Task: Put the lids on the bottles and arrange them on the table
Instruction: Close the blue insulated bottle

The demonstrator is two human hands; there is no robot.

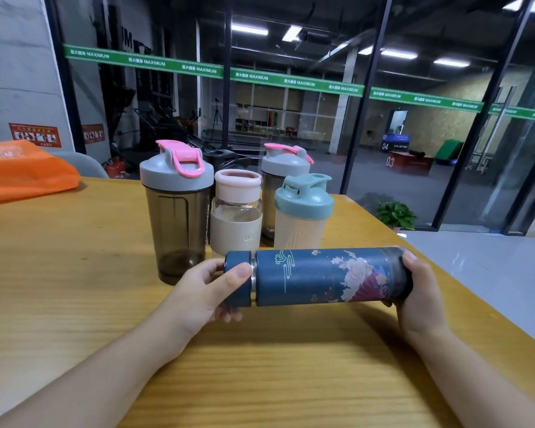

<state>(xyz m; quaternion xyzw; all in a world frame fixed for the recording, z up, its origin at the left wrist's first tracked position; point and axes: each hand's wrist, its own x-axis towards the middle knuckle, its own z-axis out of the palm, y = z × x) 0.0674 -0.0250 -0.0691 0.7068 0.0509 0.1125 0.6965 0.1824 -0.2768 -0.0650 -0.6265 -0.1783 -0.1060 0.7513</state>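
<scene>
Blue flask: cylindrical blue metal flask with flower print (322,276), held sideways between both hands
Left hand (210,291): grips its blue lid (238,278)
Right hand (414,291): grips its base

A single wide-angle view looks from the person's head, forward and slightly down over the wooden tabletop (74,304), with both forearms reaching in from the bottom edge. It sits close to the hands and to the cluster of bottles (235,211) just beyond them at mid-frame. The upper half faces a glass wall (291,103) across the tabletop's far edge, and straight lines bow toward the frame's borders.
</scene>
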